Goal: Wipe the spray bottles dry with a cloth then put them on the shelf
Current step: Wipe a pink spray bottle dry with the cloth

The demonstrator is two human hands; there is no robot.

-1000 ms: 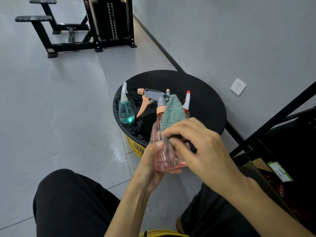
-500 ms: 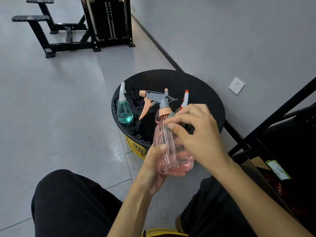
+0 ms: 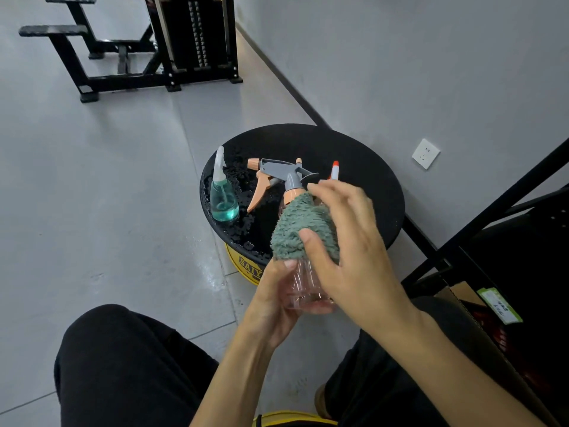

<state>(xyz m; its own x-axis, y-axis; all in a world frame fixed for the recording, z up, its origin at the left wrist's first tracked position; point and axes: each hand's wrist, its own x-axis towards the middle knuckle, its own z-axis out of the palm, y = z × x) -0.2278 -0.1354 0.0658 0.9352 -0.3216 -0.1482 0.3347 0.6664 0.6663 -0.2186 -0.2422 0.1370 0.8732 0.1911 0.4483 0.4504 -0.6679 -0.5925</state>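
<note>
My left hand grips the base of a clear pink spray bottle with a grey and orange trigger head, held upright over my lap. My right hand presses a green fluffy cloth around the bottle's upper body, thumb on the cloth's front. On the wet round black tabletop stands a small teal bottle with a white pointed cap. A white and red nozzle tip shows behind my right fingers; its bottle is hidden.
A black metal shelf frame stands at the right with a cardboard box at its foot. The table rests on a yellow base. Gym equipment stands far back. A wall socket is on the grey wall.
The cloth, bunched under my right fingers at the bottle's neck half a second ago, now spreads down over the upper body. My right hand has slid lower and opened wider around it.
</note>
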